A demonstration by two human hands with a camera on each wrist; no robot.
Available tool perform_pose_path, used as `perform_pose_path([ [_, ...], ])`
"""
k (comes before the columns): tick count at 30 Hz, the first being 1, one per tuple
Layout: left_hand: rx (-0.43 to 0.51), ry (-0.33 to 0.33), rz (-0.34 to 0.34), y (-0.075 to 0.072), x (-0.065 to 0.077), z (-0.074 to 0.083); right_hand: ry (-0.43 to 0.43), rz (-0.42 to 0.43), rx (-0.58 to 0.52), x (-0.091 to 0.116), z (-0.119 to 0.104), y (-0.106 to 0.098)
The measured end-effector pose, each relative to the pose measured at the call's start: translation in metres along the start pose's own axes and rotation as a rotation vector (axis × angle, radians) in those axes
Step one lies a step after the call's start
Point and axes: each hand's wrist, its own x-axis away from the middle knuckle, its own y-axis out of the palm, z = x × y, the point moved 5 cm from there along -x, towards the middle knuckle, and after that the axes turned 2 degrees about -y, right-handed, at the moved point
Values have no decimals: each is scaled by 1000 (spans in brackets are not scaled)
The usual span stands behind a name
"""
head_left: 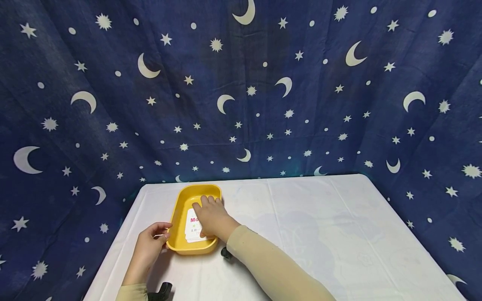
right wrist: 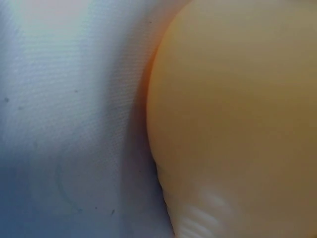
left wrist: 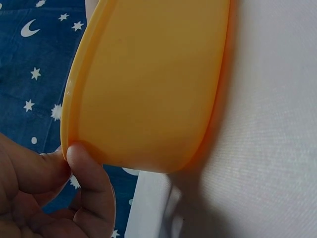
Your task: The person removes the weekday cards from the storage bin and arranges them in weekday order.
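A yellow plastic tray [head_left: 175,228] with raised walls stands at the left of the white table. In it lie white cards [head_left: 193,228], the top one printed with pink letters starting "Mo" and smaller characters below. My left hand [head_left: 148,244] pinches the tray's left rim between thumb and fingers; the left wrist view shows this grip at a corner of the tray wall [left wrist: 148,89]. My right hand [head_left: 214,217] reaches over the right wall and grips the cards, thumb near their lower end and fingers toward the far end. It covers their right part. In the right wrist view, only the tray's outside [right wrist: 237,109] shows.
The white tablecloth [head_left: 301,234] spreads to the right of the tray. A dark blue curtain [head_left: 256,113] with moons and stars hangs behind the table. Black wrist mounts [head_left: 162,291] show by both wrists.
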Motion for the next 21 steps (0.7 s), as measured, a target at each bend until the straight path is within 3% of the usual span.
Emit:
perform_pose_path([
  [21, 18, -6, -4, 0, 2, 0, -23, 61, -27, 1, -1, -2],
])
